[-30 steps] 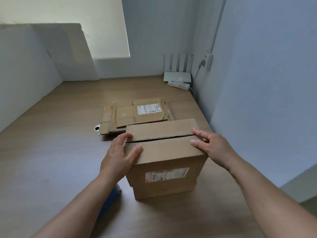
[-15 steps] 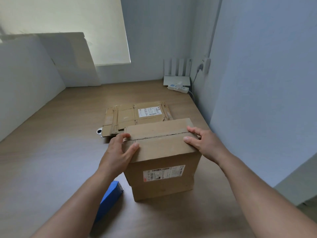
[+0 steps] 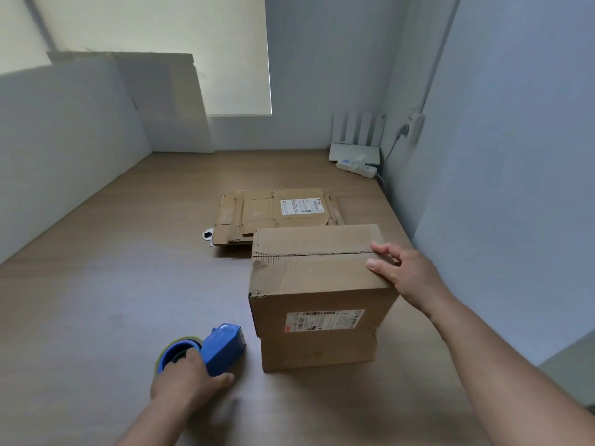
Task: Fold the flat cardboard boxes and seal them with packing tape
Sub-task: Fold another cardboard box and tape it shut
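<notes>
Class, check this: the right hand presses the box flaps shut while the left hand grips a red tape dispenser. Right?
No: the head view shows the tape dispenser is blue, not red. The right hand does press the box flaps shut while the left hand grips it.

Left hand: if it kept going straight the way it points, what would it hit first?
The left hand grips the blue tape dispenser; going on forward and rightward, it would probably meet the folded box at its left side, though depth is unclear.

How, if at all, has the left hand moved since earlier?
Yes. The left hand came off the box top, down onto the blue tape dispenser.
</notes>
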The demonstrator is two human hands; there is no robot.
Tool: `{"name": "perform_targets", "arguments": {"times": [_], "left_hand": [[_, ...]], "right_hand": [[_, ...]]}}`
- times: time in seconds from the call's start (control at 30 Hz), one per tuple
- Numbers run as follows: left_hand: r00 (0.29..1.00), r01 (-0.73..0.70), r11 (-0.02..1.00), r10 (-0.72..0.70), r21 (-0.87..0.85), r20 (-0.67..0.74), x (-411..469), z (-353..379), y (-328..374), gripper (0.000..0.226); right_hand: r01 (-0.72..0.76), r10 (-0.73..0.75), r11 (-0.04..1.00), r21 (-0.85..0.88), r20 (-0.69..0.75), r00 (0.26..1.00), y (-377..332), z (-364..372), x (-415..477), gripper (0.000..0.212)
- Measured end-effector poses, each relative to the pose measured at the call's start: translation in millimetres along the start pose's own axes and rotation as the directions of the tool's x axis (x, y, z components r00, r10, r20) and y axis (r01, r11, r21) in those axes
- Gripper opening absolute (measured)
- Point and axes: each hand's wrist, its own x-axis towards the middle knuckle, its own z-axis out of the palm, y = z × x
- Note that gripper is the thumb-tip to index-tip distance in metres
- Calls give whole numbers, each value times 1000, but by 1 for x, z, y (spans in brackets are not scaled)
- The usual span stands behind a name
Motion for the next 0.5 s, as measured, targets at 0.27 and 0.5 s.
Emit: {"name": "perform_targets", "arguments": {"times": [0.27, 0.5], "left_hand": [[989, -8, 992, 27, 130, -148, 7, -3, 15, 55], [991, -60, 995, 50, -80, -127, 7, -18, 12, 50]], "right_hand": [[-4, 4, 1000, 2, 1, 1000, 2, 8, -8, 47], [1, 1, 999, -36, 40, 999, -4, 3, -4, 49]]}}
